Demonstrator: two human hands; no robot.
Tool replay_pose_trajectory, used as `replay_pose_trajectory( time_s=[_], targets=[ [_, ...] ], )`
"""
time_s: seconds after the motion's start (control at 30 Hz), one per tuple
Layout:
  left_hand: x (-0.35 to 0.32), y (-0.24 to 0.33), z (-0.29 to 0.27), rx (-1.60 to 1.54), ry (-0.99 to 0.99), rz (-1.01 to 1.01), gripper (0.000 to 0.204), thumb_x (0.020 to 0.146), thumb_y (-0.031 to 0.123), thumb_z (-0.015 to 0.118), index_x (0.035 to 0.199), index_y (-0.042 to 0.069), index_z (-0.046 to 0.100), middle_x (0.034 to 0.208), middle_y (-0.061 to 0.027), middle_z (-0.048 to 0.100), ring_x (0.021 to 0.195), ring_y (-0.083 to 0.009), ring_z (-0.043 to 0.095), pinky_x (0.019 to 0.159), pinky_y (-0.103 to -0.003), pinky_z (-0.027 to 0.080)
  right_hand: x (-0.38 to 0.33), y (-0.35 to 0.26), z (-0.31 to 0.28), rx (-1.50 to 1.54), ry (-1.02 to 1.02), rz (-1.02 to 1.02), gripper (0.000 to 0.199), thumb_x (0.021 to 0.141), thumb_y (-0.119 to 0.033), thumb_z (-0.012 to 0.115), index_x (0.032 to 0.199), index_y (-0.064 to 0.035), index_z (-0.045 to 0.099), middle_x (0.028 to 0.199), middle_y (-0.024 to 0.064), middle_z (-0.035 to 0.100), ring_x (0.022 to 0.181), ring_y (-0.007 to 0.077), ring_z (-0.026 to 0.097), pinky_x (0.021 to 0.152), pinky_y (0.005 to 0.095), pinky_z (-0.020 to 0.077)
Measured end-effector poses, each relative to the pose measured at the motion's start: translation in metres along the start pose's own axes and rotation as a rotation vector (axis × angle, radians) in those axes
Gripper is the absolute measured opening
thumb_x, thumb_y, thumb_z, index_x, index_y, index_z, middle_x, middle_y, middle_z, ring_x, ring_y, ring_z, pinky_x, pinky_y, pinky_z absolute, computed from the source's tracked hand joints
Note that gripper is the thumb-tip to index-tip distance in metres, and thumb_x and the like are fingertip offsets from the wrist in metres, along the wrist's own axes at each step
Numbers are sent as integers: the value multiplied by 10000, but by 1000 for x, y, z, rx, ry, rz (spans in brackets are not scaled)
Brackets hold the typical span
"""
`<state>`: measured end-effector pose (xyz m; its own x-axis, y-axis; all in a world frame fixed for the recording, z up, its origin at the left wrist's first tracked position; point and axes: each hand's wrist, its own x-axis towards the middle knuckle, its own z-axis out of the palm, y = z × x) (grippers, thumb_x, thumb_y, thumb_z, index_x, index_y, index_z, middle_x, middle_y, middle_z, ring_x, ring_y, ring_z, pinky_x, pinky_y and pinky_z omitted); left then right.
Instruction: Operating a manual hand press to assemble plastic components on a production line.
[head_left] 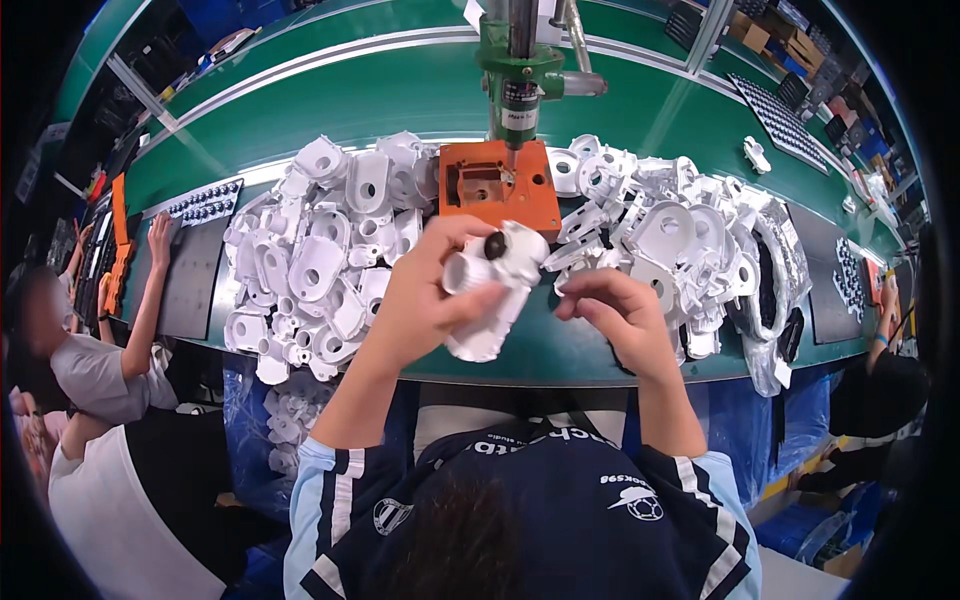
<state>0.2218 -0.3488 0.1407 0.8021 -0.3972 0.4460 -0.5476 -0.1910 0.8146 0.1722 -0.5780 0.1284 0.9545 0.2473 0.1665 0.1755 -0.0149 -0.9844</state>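
My left hand (430, 300) is closed around a white plastic housing (490, 325), held tilted above the front of the bench. A dark round insert (495, 245) sits near the top of that housing. Beside it, apart from the housing, hovers my right hand (625, 315). Its fingers are curled in with the thumb close to them; whatever may be between the fingertips is too small to make out. Just beyond my hands stands an orange fixture block (545, 205) with a recessed pocket, under the green bench press (520, 80).
White plastic parts are heaped in a left pile (310, 250) and a right pile (690, 235). Clear plastic bags (780, 270) lie at the right pile's edge. Black mats (185, 295) flank the piles. Co-workers' arms (148, 300) reach onto the bench at both sides.
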Motion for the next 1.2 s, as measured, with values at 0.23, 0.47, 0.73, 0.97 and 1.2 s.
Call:
replay_pose_trajectory(
  time_s=[0.23, 0.47, 0.73, 0.97, 1.2],
  targets=[
    [4, -29, 6, -1851, -247, -570, 340, 906, 349, 441, 973, 18, 474, 880, -165, 481, 515, -198, 491, 334, -254, 347, -32, 7, -30, 122, 115, 16, 200, 846, -18, 505, 1022, 49, 572, 850, 100, 627, 804, 150, 601, 746, 263, 463],
    [2, -33, 14, -1973, -190, -585, 285, 899, 310, 456, 991, 40, 458, 897, -167, 450, 515, -185, 443, 328, -255, 318, -53, 9, -51, 57, 265, -4, 213, 832, -52, 469, 984, 68, 557, 794, 126, 610, 735, 174, 585, 713, 286, 464],
    [18, -44, -1, -1524, -32, -604, 311, 904, 346, 453, 1075, 88, 421, 881, -129, 505, 556, -143, 487, 337, -270, 333, -67, 1, -75, -75, 398, -61, 219, 839, -72, 474, 982, 76, 550, 771, 133, 599, 728, 190, 573, 723, 302, 451],
    [155, -169, -52, 106, 433, -280, 358, 745, 169, 679, 1022, 43, 489, 801, -136, 602, 663, -260, 592, 576, -301, 487, -35, -23, -89, -910, 524, -135, 265, 780, -38, 570, 1042, 4, 572, 943, 88, 600, 912, 196, 560, 812, 296, 411],
    [193, -200, -21, 520, 283, -221, 285, 777, 92, 550, 1051, 12, 554, 925, -210, 622, 799, -323, 613, 774, -398, 470, 25, 0, -105, -1522, 348, 61, 468, 704, -133, 691, 1125, -14, 525, 1134, 145, 517, 1069, 319, 467, 900, 407, 381]
  ],
)
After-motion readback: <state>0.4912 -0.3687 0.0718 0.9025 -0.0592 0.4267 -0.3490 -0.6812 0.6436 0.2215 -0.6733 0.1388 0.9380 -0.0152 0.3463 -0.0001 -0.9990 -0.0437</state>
